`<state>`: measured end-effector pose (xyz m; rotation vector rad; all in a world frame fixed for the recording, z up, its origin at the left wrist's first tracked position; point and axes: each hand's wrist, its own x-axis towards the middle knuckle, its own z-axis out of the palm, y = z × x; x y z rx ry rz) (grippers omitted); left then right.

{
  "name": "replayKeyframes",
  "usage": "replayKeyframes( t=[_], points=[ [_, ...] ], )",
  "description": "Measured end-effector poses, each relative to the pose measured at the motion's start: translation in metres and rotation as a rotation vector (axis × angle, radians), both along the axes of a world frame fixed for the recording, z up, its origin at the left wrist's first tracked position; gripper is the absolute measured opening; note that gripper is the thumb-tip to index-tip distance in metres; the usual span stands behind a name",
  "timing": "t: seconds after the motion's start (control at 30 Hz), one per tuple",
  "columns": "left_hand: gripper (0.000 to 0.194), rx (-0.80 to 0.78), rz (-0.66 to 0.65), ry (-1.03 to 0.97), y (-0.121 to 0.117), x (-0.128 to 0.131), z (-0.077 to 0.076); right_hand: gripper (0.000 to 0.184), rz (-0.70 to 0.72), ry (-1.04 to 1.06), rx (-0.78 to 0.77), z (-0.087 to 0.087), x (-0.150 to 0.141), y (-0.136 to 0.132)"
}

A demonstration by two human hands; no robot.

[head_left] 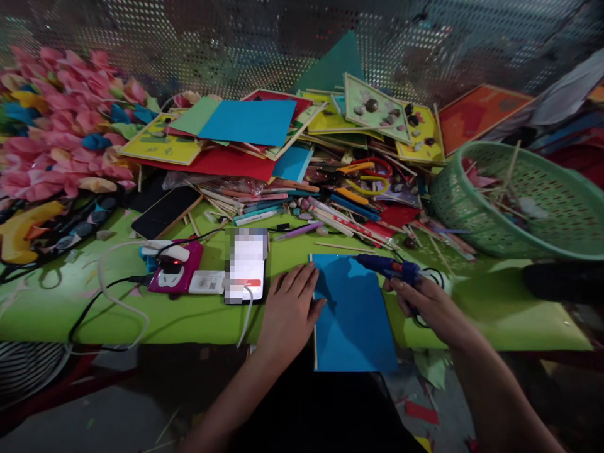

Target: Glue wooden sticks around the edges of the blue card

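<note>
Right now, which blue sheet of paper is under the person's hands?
The blue sheet at the table's near edge: the left hand presses its left side, unlike the blue sheet on the pile behind.

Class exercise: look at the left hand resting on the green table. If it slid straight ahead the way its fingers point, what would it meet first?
The left hand points up and slightly right along the blue card. Probably it would first meet the thin wooden stick lying just beyond the card's top edge, though depth is uncertain.

blue card sheet (352,314), plain | glue gun (389,267), dark blue | table (189,314), lime green | basket (514,201), pale green mesh | paper flowers (61,126), pink with yellow and blue | power bank (177,272), magenta | cable (123,302), white | scissors (372,173), red and yellow handles | phone (166,211), black
</note>
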<state>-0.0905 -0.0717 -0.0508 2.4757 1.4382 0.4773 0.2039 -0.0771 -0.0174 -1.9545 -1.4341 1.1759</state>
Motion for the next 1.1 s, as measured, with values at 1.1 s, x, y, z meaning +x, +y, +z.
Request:
replayKeyframes(
  t=[1.1],
  points=[
    [0.05, -0.034, 0.007, 0.021, 0.0, 0.001, 0.002, 0.065, -0.059, 0.046, 0.006, -0.004, 0.006, -0.005]
  ],
)
